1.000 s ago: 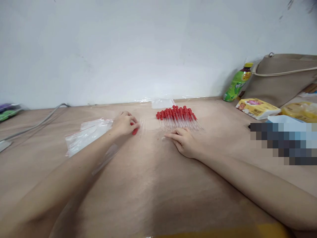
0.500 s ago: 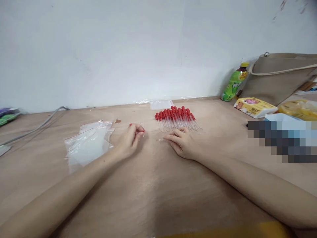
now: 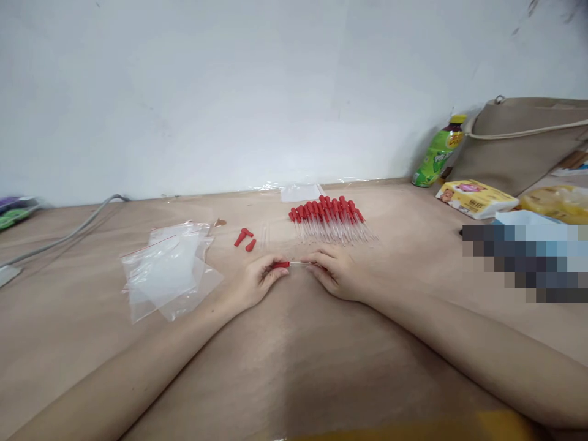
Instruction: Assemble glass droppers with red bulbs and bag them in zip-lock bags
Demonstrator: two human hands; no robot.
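Observation:
Between thumb and fingers, my left hand (image 3: 261, 280) pinches a red rubber bulb (image 3: 282, 264). My right hand (image 3: 337, 272) grips a thin clear dropper tube (image 3: 299, 264), whose end meets the bulb's mouth; how far in it sits I cannot tell. Several loose red bulbs (image 3: 242, 236) lie just beyond my left hand. Beside them a few bare clear tubes (image 3: 265, 237) rest on the brown tabletop (image 3: 248, 367). Behind my right hand is a row of droppers (image 3: 328, 217) with red bulbs at their far ends.
Clear zip bags (image 3: 169, 266) lie flat at the left, near a grey cable (image 3: 87, 223). A white sheet (image 3: 301, 193) is by the wall. On the right stand a green bottle (image 3: 436, 153), a yellow tissue pack (image 3: 478, 199) and a beige bag (image 3: 509, 144).
My left hand has moved right and toward me with a red bulb, uncovering the loose bulbs. The bulb now meets the tube in my right hand, which has barely moved.

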